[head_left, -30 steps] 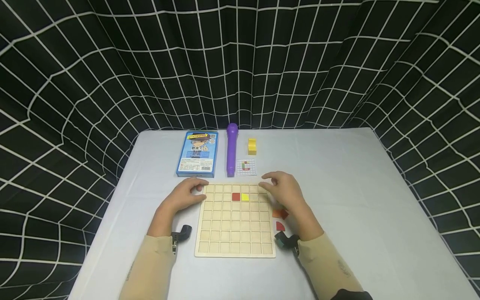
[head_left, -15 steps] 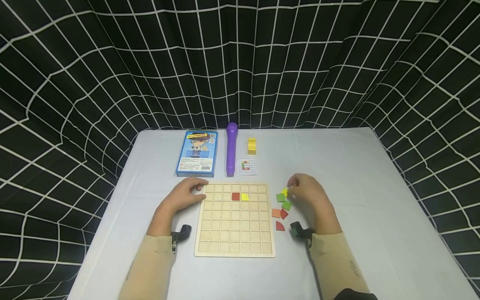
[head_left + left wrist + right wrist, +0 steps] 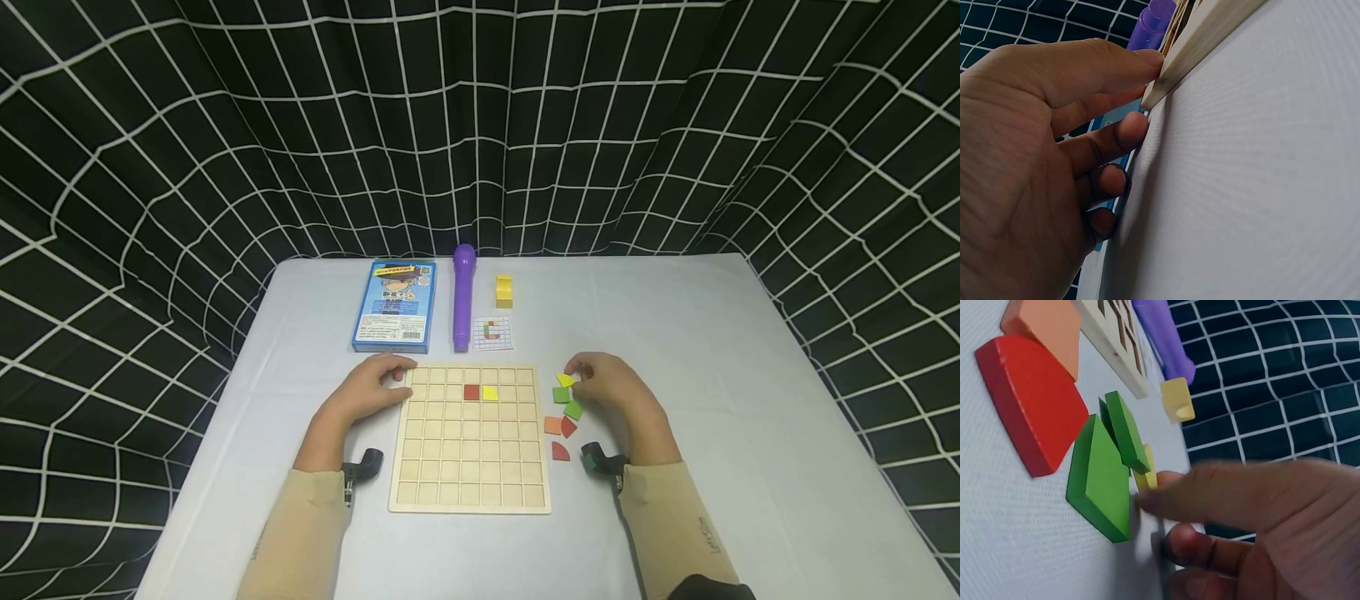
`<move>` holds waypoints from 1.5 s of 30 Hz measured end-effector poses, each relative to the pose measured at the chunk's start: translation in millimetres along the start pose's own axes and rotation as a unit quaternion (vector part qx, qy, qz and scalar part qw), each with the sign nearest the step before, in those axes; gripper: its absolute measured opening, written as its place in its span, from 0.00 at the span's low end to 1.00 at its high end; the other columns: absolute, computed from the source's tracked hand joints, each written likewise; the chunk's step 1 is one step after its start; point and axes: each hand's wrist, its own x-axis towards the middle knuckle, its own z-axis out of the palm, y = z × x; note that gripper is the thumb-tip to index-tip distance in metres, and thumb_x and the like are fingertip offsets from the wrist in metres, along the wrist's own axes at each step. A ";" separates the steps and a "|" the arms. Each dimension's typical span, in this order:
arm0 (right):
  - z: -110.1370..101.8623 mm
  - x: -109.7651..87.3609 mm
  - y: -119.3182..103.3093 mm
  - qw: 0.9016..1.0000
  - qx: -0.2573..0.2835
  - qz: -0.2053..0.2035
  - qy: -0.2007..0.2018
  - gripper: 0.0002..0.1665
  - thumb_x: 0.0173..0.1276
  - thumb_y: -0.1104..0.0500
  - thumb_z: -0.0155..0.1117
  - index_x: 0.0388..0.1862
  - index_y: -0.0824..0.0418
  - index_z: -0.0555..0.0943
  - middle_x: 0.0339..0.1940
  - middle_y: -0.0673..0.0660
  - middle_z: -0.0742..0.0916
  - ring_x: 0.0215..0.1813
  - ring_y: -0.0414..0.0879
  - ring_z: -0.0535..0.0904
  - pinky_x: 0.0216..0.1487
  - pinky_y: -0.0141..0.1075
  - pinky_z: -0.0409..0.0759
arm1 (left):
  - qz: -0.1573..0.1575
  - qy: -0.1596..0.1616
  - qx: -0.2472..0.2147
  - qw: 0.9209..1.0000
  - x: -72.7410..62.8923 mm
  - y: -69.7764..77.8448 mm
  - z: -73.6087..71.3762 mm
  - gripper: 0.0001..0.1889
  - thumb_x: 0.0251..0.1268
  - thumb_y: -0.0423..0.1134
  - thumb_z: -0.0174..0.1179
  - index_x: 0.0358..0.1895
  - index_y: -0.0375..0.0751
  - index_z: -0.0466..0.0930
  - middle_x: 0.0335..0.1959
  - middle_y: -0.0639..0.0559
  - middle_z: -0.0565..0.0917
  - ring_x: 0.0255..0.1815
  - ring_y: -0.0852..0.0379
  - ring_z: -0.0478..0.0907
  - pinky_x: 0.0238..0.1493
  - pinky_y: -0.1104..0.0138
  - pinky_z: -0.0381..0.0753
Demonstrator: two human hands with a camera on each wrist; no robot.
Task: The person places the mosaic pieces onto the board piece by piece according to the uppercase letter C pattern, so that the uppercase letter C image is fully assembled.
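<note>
Since the first frame, the right hand [image 3: 613,385] has left the board's far right corner for the loose tiles on that side; over the last half second it shifts only a little, and more of the loose yellow tile [image 3: 566,380] shows at its fingertips. The left hand [image 3: 367,390] stays where it was.

The right thumb and forefinger pinch the loose yellow tile, just beside the board [image 3: 472,467]; whether it is off the table [image 3: 712,417], I cannot tell. The left hand is relaxed, its thumb and forefinger against the board's far left corner without a firm grasp, its other fingers loosely bent.

A red square [image 3: 472,392] sits in the board's second row from the far side, middle column, with a yellow piece [image 3: 490,392] in the cell to its right.

Near the right hand lie two green tiles [image 3: 562,395]; closer to the person are an orange tile [image 3: 552,426] and two red quarter-rounds [image 3: 560,452]. Beyond the board, from left to right, are a blue box [image 3: 394,308], a purple stick [image 3: 463,308], a patterned card [image 3: 492,333] and, behind the card, a yellow block [image 3: 504,292].
</note>
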 end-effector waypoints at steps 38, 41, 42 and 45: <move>7.3 -29.6 -68.4 0.972 -0.015 -0.189 0.138 0.19 0.63 0.58 0.70 0.54 0.58 0.87 0.44 0.53 0.84 0.33 0.48 0.72 0.29 0.40 0.72 | 0.000 0.001 0.006 1.000 4.1 -2.6 -0.3 0.27 0.59 0.42 0.72 0.64 0.46 0.82 0.51 0.50 0.80 0.58 0.46 0.73 0.71 0.48 0.67; 11.9 -34.4 -78.1 0.969 -0.009 -0.204 0.140 0.18 0.64 0.57 0.73 0.53 0.57 0.87 0.46 0.52 0.85 0.33 0.47 0.72 0.30 0.39 0.73 | 0.000 -0.001 0.007 1.000 3.7 -2.5 0.7 0.27 0.59 0.42 0.73 0.63 0.46 0.82 0.47 0.51 0.79 0.55 0.47 0.72 0.69 0.49 0.68; 13.2 -35.6 -81.0 0.968 -0.006 -0.210 0.140 0.18 0.64 0.57 0.73 0.53 0.57 0.87 0.46 0.52 0.86 0.33 0.47 0.73 0.31 0.39 0.73 | 0.000 -0.001 0.007 1.000 3.6 -3.0 1.1 0.27 0.59 0.43 0.73 0.64 0.46 0.82 0.47 0.52 0.79 0.55 0.48 0.73 0.69 0.49 0.68; 17.3 -38.2 -90.8 0.962 -0.005 -0.233 0.139 0.17 0.64 0.57 0.75 0.52 0.58 0.88 0.49 0.51 0.87 0.33 0.45 0.74 0.32 0.39 0.75 | 0.004 0.000 0.009 1.000 2.7 -4.5 1.9 0.27 0.59 0.43 0.72 0.63 0.46 0.82 0.46 0.52 0.79 0.55 0.47 0.73 0.69 0.49 0.68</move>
